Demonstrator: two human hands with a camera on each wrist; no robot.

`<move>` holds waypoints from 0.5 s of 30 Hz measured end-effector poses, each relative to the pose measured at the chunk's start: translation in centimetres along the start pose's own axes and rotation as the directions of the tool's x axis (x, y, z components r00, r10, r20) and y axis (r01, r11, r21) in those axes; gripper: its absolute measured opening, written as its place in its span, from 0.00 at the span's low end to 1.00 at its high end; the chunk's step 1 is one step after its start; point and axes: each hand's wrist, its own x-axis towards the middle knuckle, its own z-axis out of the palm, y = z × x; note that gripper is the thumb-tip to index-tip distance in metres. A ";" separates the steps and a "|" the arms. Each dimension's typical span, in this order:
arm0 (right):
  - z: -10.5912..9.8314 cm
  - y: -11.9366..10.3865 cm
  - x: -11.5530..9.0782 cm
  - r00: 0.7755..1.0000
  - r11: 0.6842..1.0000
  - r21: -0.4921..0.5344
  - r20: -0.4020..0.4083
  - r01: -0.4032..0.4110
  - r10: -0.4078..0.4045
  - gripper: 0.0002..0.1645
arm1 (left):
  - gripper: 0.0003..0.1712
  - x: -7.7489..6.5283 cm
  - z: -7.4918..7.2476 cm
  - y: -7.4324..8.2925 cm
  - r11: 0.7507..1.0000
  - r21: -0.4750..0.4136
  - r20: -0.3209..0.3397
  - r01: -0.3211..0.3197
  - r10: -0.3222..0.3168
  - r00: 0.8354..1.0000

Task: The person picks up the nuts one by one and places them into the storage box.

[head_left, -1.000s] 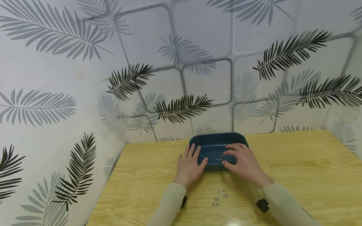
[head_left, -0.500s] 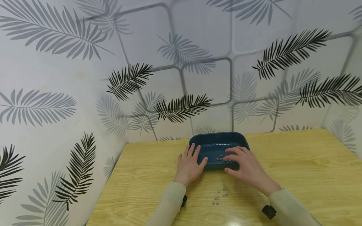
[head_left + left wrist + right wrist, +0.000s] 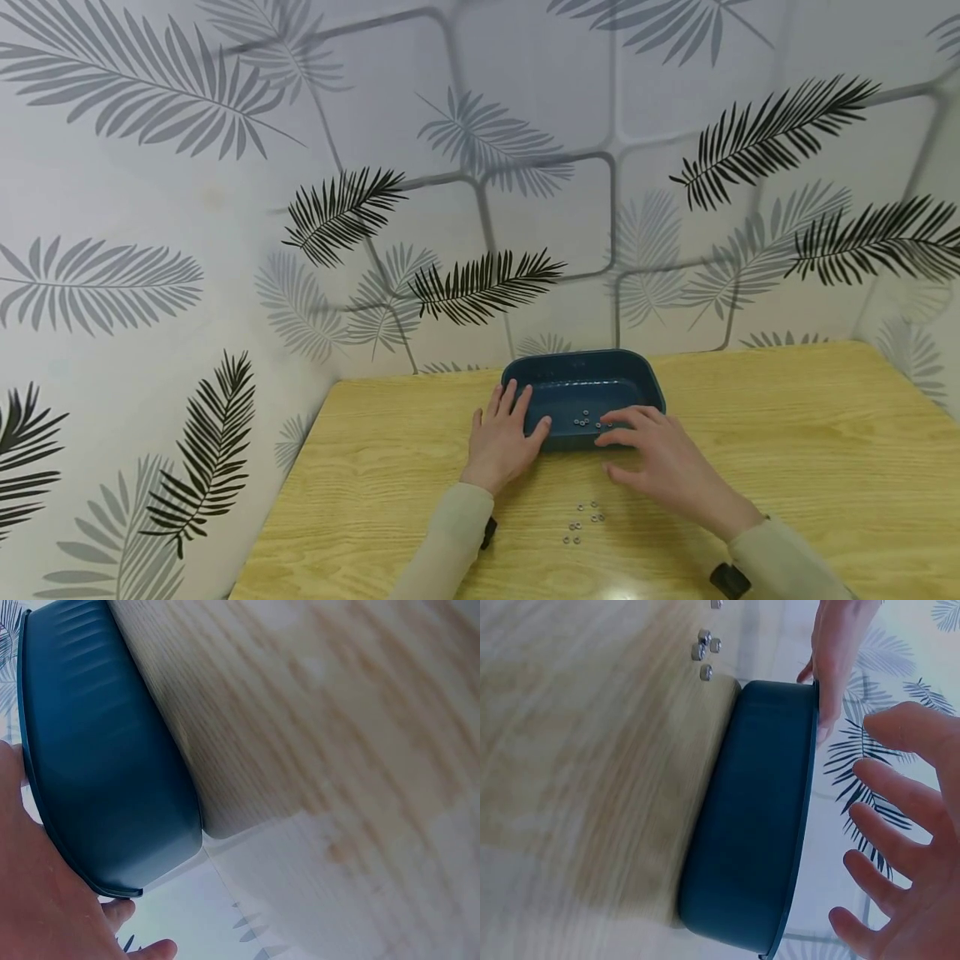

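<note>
From the head view, your left hand (image 3: 498,450) lies spread at the left side of the blue tray (image 3: 581,367); your right hand (image 3: 667,462) hangs by its near right corner, thumb apart from the fingers, with nothing visible between them. Some small metal rings (image 3: 582,423) lie in the tray between your hands; others sit, mostly in pairs, on the bench (image 3: 397,458) nearer you. You seem partway through shifting rings between bench and tray; picking up another would likely call for a fine fingertip pinch, the left hand steadying.

From the left wrist, the tray's walls look like smooth plastic, corners rounded, your hand at its thin lip.

From the right wrist, your right fingers are splayed; shiny, stubby rings rest on streaked wood grain.
</note>
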 end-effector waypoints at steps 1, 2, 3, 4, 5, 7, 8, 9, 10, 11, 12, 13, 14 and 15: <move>0.0 -0.1 -0.1 1.000 1.000 0.002 0.006 -0.002 0.002 0.16 | 0.39 0.0 0.0 0.0 1.000 0.000 0.001 0.000 0.000 1.000; 0.1 -0.1 -0.2 1.000 1.000 0.005 0.011 -0.002 0.002 0.16 | 0.39 0.0 0.0 0.0 1.000 0.000 0.001 -0.001 0.001 1.000; 0.2 -0.2 -0.4 1.000 1.000 0.008 0.016 -0.005 0.005 0.16 | 0.39 0.0 -0.1 0.0 1.000 -0.001 0.000 -0.002 0.002 1.000; 0.3 -0.2 -0.5 1.000 1.000 0.008 0.022 -0.007 0.007 0.15 | 0.39 -0.1 -0.1 0.0 1.000 -0.002 0.000 -0.003 0.003 1.000; 0.4 -0.3 -0.6 1.000 1.000 0.009 0.027 -0.007 0.006 0.15 | 0.39 -0.1 -0.1 0.0 1.000 -0.005 -0.002 -0.004 0.004 1.000; 0.6 -0.3 -0.8 0.999 1.000 0.011 0.037 -0.010 0.009 0.15 | 0.39 -0.1 -0.1 0.0 1.000 -0.009 -0.005 -0.008 0.008 1.000; 0.7 -0.3 -0.9 0.999 1.000 0.013 0.045 -0.011 0.010 0.15 | 0.39 -0.1 -0.1 0.0 1.000 -0.010 -0.007 -0.010 0.010 1.000; 0.8 -0.4 -1.0 0.998 1.000 0.013 0.054 -0.014 0.013 0.15 | 0.39 -0.1 -0.1 0.0 1.000 -0.010 -0.009 -0.012 0.012 1.000; 1.0 -0.4 -1.1 0.998 1.000 0.012 0.063 -0.013 0.013 0.16 | 0.39 -0.1 -0.1 0.0 1.000 -0.010 -0.009 -0.012 0.012 1.000; 1.1 -0.4 -1.2 0.997 1.000 0.017 0.073 -0.015 0.014 0.16 | 0.39 -0.1 -0.1 0.0 1.000 -0.009 -0.010 -0.014 0.014 1.000; 1.2 -0.4 -1.3 0.996 1.000 0.023 0.083 -0.019 0.018 0.15 | 0.39 -0.1 -0.1 0.0 1.000 -0.008 -0.011 -0.015 0.015 1.000; 1.3 -0.5 -1.4 0.996 0.999 0.025 0.092 -0.021 0.018 0.15 | 0.39 -0.1 -0.1 0.0 1.000 -0.006 -0.011 -0.015 0.015 1.000; 1.4 -0.5 -1.5 0.995 0.999 0.027 0.099 -0.023 0.020 0.15 | 0.39 -0.1 0.0 0.0 1.000 -0.006 -0.013 -0.015 0.015 1.000; 1.5 -0.5 -1.6 0.994 0.999 0.029 0.104 -0.023 0.019 0.15 | 0.39 -0.1 0.0 0.0 1.000 -0.006 -0.015 -0.015 0.015 1.000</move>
